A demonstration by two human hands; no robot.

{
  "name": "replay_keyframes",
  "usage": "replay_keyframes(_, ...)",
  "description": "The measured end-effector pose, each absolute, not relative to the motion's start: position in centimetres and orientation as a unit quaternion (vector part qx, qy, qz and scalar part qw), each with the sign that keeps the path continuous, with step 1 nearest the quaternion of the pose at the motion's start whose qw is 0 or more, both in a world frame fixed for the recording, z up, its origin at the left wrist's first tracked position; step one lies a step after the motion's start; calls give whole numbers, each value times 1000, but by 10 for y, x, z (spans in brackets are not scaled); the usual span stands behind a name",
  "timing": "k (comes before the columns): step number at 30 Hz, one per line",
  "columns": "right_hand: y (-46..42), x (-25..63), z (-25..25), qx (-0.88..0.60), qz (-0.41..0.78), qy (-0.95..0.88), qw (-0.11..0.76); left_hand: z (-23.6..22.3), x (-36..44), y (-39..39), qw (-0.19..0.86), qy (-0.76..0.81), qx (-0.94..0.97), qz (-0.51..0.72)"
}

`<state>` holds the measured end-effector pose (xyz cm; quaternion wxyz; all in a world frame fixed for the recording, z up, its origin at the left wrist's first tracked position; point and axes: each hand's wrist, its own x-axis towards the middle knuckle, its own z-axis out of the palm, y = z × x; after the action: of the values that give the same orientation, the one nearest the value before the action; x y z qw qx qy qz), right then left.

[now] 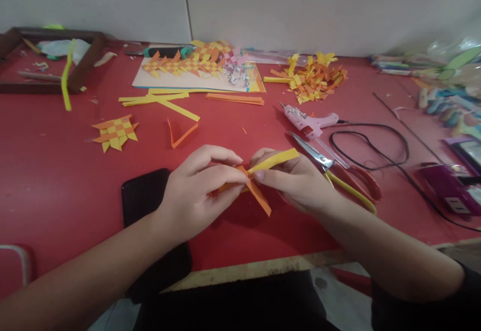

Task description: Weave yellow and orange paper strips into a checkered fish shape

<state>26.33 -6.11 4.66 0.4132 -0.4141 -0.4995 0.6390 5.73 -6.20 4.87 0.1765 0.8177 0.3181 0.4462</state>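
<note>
Between my hands, above the red table, are an orange paper strip [259, 198] and a yellow paper strip [278, 159] that cross at my fingertips. My left hand [203, 185] pinches the orange strip near the crossing; part of the paper is hidden behind its fingers. The thumb and fingers of my right hand [289, 180] are closed on the yellow strip, whose free end points up and right. A woven orange and yellow paper fish [116, 133] lies to the left. Nearer my hands is a bent orange strip [183, 135].
Scissors [319, 155] and a pink glue gun [310, 120] with a black cord lie right of my hands. A black phone [146, 195] sits under my left wrist. Behind are loose yellow strips [158, 99], a pile of paper scraps [319, 83] and a wooden frame [86, 60].
</note>
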Motion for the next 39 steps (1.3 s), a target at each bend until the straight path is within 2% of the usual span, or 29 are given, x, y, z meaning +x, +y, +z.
replay_keyframes(10,-61,262,47,-400,625,-521,422,46,59,-59,379,337,732,454)
replay_keyframes(17,-62,260,46,-414,630,-496,432,45,60,-59,414,337,708,463)
replay_keyframes(25,-62,260,46,-421,620,-500,434,44,62,-59,570,399,579,425)
replay_keyframes(39,-62,261,45,-456,608,-472,447,48,62,-54,683,428,459,375)
